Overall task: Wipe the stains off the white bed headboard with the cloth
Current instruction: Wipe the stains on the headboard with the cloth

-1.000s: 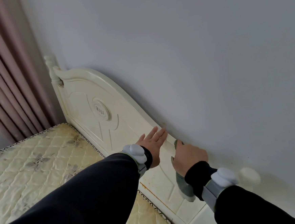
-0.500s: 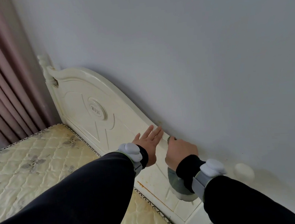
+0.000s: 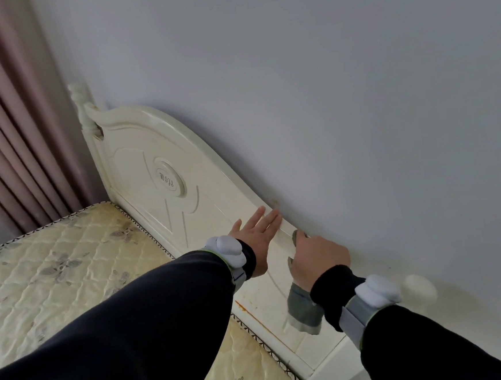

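My right hand (image 3: 317, 259) grips the cloth (image 3: 303, 311) on the headboard (image 3: 150, 149); left hand (image 3: 258, 234) flat.
Wiping only here, I could miss rust stains (image 3: 246, 308) at six o'clock.

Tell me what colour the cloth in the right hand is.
Grey cloth, with a paler edge, seen in the head view.

The bed's quilted, flower-patterned mattress (image 3: 54, 265) met the foot of the white headboard (image 3: 138, 156), which stood against the wall (image 3: 325, 94). My left hand (image 3: 257, 237) lay flat on the headboard's sloping top edge; just beside it, my right hand (image 3: 317, 259) gripped the grey cloth (image 3: 303, 308) against the same edge.
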`<state>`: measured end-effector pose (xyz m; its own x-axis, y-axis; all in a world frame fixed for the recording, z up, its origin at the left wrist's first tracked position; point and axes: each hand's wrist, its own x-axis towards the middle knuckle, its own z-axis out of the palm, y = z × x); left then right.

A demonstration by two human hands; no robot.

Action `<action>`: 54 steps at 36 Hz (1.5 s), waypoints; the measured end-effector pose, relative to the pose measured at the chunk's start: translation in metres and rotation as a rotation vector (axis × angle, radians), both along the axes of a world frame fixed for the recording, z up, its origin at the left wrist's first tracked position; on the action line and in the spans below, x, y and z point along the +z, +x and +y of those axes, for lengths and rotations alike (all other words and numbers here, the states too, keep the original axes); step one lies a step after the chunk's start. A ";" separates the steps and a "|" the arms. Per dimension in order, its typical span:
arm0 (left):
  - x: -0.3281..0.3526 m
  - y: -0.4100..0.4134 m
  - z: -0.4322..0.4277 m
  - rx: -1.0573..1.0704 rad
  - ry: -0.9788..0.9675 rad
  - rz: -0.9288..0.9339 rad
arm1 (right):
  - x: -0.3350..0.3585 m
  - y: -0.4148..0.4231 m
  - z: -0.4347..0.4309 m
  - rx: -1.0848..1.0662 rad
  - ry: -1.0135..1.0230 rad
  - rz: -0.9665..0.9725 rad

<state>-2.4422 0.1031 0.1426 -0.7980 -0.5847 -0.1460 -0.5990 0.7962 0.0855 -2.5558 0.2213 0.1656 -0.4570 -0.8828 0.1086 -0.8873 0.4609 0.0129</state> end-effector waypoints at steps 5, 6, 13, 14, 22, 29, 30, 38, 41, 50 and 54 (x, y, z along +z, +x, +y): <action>-0.001 0.000 0.001 0.005 -0.005 0.001 | 0.010 0.004 -0.011 -0.044 0.042 -0.049; -0.001 0.001 0.001 0.006 -0.010 0.005 | 0.011 0.007 -0.014 -0.034 0.042 -0.060; 0.001 0.002 0.002 0.006 -0.005 -0.004 | 0.003 -0.001 0.001 -0.003 0.016 0.017; 0.001 0.001 0.002 0.007 -0.006 -0.005 | 0.006 -0.002 0.001 -0.019 0.014 0.005; 0.003 0.003 0.003 0.005 -0.015 -0.006 | 0.009 0.014 -0.014 0.001 0.028 -0.068; 0.002 0.000 0.001 0.015 -0.004 -0.007 | 0.006 0.004 -0.008 -0.072 0.002 -0.058; 0.002 0.000 0.001 0.012 0.000 -0.011 | 0.007 0.006 -0.012 -0.073 0.011 -0.081; 0.007 0.003 0.003 0.013 0.007 -0.004 | 0.006 0.010 -0.011 0.011 0.012 -0.064; 0.004 0.001 0.001 0.017 0.000 0.008 | 0.012 0.004 -0.007 -0.013 0.005 -0.096; 0.003 0.002 0.001 0.014 0.009 0.006 | 0.009 0.009 -0.011 0.025 0.021 -0.075; 0.004 0.001 0.001 0.015 0.014 0.003 | 0.015 0.002 -0.008 -0.022 0.030 -0.091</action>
